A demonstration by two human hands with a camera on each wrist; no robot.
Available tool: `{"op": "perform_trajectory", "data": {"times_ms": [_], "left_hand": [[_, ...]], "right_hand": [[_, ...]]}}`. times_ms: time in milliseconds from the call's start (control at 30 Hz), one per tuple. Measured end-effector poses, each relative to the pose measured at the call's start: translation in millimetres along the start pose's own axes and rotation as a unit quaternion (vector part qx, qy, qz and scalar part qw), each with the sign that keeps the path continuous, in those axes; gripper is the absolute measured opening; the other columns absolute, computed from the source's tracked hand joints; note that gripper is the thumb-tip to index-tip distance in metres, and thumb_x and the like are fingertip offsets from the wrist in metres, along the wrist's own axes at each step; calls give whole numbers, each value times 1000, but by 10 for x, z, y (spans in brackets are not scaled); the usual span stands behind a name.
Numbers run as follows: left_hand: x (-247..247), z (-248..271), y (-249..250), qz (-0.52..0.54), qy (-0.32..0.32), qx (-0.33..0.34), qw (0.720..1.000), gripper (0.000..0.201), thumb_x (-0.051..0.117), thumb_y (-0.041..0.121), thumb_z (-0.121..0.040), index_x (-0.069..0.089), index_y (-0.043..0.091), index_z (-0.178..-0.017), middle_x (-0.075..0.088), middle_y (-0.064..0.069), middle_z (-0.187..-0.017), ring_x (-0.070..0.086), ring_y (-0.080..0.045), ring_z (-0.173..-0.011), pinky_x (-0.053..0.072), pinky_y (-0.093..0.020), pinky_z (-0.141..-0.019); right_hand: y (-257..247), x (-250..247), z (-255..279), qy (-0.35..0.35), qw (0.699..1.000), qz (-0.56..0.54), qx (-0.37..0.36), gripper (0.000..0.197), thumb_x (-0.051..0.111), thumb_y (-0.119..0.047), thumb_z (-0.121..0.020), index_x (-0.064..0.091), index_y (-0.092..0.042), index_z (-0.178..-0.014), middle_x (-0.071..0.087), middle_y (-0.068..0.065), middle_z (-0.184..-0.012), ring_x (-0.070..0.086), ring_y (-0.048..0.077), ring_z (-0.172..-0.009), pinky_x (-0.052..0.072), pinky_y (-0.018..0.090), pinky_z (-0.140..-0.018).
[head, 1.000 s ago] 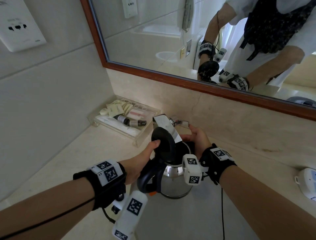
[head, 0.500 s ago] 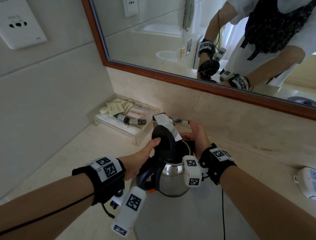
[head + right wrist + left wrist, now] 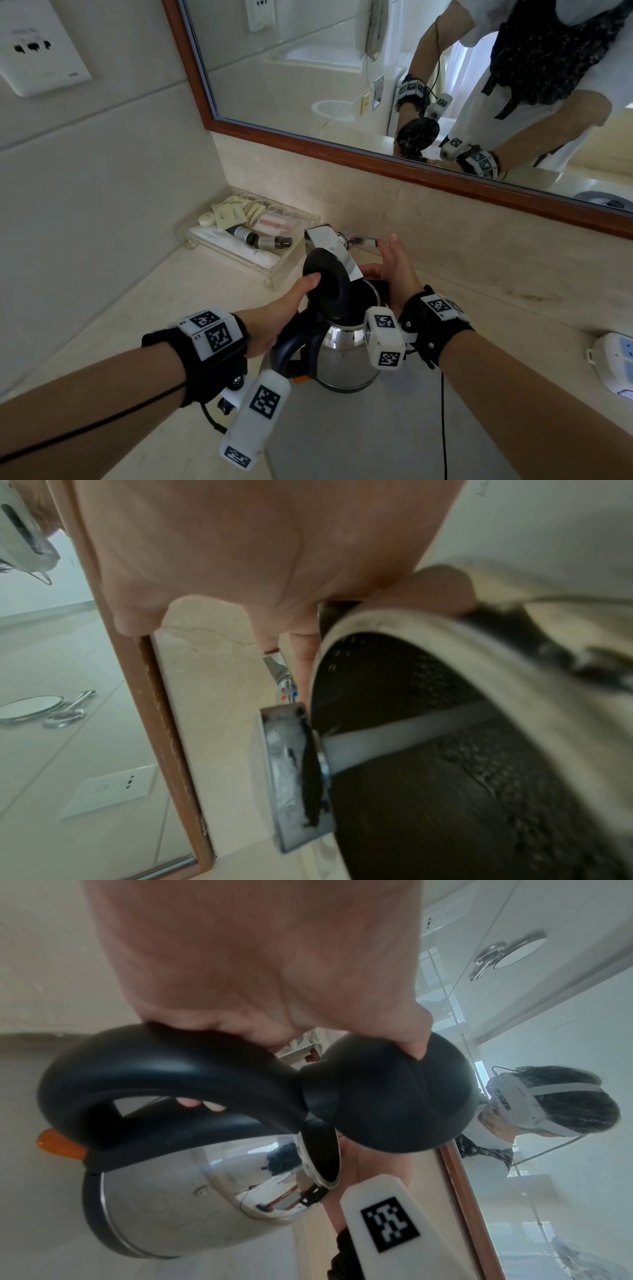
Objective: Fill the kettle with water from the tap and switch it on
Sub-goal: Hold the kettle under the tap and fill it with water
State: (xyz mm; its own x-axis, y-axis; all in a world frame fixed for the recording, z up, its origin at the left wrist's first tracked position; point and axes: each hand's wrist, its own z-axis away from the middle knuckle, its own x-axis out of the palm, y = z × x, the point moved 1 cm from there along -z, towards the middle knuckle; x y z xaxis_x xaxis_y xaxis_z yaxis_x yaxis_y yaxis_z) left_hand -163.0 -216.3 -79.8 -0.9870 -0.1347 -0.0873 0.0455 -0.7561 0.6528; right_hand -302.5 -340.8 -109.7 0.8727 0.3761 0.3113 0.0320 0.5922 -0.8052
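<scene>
A steel kettle (image 3: 346, 356) with a black handle hangs under the flat chrome tap spout (image 3: 330, 248). My left hand (image 3: 284, 318) grips the handle, its thumb propping the black lid (image 3: 325, 277) upright. In the left wrist view the kettle (image 3: 164, 1204) shows an orange switch (image 3: 60, 1144) at the handle's foot. In the right wrist view a stream of water (image 3: 394, 739) runs from the tap spout (image 3: 291, 772) into the kettle's mouth. My right hand (image 3: 397, 270) stands beside the rim with fingers straight, just short of the tap lever (image 3: 363, 241).
A clear tray (image 3: 301, 219) of toiletries sits at the back left of the beige counter (image 3: 154, 308). A wood-framed mirror (image 3: 342, 150) hangs above. A wall socket (image 3: 37, 51) is at upper left. A white device (image 3: 613, 366) lies at the right edge.
My right hand's fingers have straightened and come away from the tap lever. The left hand keeps the kettle under the spout, almost unmoved.
</scene>
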Motion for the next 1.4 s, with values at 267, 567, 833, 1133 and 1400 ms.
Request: {"op": "perform_trajectory", "data": {"times_ms": [267,567,833,1133,1400], "left_hand": [[8,27,16,-10,-4,-8,1000,63,27,71,-84,57,16,-90,66,-8,-94,62,-18,-86,45,-27,-68],[4,35,18,-10,-12,-8,1000,62,25,71,-85,56,17,-89,65,-9,-97,61,-18,-90,41,-32,-90],[-9,28,23,-11,-14,-9,1000,64,24,71,-85,56,17,-89,64,-8,-98,60,-18,-91,39,-33,-92],[-13,24,27,-15,-17,-12,1000,62,24,71,-85,55,18,-89,64,-8,-98,60,-17,-91,38,-32,-93],[-8,7,21,-25,-17,-7,1000,81,22,74,-82,53,11,-123,64,-11,-112,60,-23,-104,39,-34,-102]], "right_hand": [[7,-16,-138,5,1000,7,1,67,22,-70,-85,46,-26,-129,64,13,-82,62,33,-90,51,39,-75],[-8,-52,-217,-3,999,6,-31,65,16,-64,-89,17,-33,-146,61,10,-74,62,27,-76,48,36,-72],[-2,-56,-257,-9,1000,-2,-26,67,17,-65,-88,17,-32,-146,61,9,-70,63,26,-71,46,34,-67],[-11,-64,-275,-9,1000,-6,-27,64,17,-62,-90,17,-32,-146,63,10,-69,62,27,-73,46,35,-70],[-5,-62,-276,-7,1000,-3,-24,63,19,-57,-90,18,-31,-147,61,10,-72,60,26,-72,48,36,-73]]}}
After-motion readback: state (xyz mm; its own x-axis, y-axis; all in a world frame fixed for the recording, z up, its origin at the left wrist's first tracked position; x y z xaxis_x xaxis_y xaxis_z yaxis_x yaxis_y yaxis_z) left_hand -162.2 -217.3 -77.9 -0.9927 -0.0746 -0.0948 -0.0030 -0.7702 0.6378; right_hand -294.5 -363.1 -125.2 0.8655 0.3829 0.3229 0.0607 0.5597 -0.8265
